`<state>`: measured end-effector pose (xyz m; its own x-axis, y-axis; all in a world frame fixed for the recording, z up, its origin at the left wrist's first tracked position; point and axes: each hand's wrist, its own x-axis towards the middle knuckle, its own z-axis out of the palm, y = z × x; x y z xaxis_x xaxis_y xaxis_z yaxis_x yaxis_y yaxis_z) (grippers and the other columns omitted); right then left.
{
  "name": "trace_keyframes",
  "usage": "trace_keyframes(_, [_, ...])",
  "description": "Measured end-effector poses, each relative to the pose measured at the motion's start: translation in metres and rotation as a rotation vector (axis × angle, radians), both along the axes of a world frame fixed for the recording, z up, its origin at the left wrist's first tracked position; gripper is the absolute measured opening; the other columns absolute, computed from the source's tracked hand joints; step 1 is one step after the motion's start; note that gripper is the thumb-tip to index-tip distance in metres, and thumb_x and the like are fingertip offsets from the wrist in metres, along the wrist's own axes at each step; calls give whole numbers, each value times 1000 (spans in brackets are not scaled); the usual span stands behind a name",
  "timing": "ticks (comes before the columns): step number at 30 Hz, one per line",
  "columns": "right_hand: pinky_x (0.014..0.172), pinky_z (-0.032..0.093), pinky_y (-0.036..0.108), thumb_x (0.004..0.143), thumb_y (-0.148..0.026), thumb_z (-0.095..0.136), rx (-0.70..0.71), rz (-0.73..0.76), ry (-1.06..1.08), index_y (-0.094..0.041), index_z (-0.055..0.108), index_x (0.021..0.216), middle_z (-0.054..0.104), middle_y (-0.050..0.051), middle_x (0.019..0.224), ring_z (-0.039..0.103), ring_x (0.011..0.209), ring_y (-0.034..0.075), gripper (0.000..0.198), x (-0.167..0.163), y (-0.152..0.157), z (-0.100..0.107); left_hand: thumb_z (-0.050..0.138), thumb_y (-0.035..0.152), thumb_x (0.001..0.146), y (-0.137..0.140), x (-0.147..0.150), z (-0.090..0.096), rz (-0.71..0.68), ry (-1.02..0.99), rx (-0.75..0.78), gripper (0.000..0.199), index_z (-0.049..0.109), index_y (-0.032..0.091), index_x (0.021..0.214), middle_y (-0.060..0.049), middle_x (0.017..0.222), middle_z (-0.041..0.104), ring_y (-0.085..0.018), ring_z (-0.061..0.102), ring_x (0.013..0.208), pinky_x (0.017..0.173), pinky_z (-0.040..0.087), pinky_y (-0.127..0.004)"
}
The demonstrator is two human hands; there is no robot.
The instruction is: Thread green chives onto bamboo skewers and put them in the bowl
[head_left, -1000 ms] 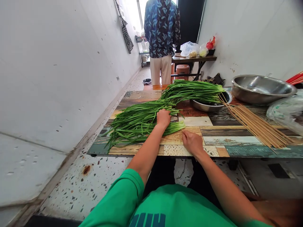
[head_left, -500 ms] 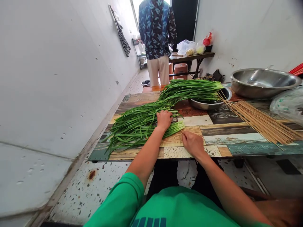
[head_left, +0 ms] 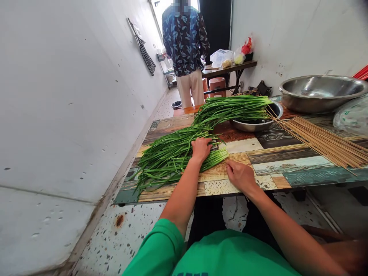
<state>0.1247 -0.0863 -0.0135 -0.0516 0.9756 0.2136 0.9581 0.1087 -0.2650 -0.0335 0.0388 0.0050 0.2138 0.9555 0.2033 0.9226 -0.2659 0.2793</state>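
My left hand (head_left: 201, 148) is closed over the pale stem ends of some garlic chives (head_left: 163, 153), which lie on the table with their green leaves spread to the left. Just right of it, my right hand (head_left: 240, 175) is closed in a fist by the cut ends of the nearest bunch. A thin wooden skewer seems to be in this fist, its tip showing at the stem ends and its tail below the wrist; most of it is hidden. Beyond, a larger bunch of garlic chives (head_left: 235, 107) rests across a small metal bowl (head_left: 253, 125).
Many bamboo skewers (head_left: 324, 140) lie fanned out on the right of the patterned table (head_left: 270, 183), some reaching the bowl. A large steel basin (head_left: 322, 103) and a clear plastic bag (head_left: 352, 117) stand behind them. A person (head_left: 185, 42) stands with their back turned at a farther table (head_left: 244, 67).
The view has shifted slightly, so the table sits a little differently in it. Both hands keep nearly the same place at the chives.
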Motion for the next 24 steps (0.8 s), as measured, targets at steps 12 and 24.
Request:
trace_keyframes(12, [60, 32, 28, 92, -28, 39, -6, -24, 23, -20, 69, 105, 74, 5, 87, 67, 75, 18, 34, -1, 0, 1, 47, 22, 92, 5, 1, 0, -67, -321, 340, 28, 70, 23, 108, -8, 111, 68, -21, 57, 104, 90, 40, -35])
trace_keyframes(24, [57, 28, 28, 91, -27, 39, 0, -23, 9, -19, 69, 95, 73, 6, 78, 65, 68, 17, 31, 2, -12, 3, 59, 23, 85, -2, 6, -3, -132, -128, 6, 21, 73, 27, 101, -3, 109, 72, -22, 59, 108, 94, 34, -39])
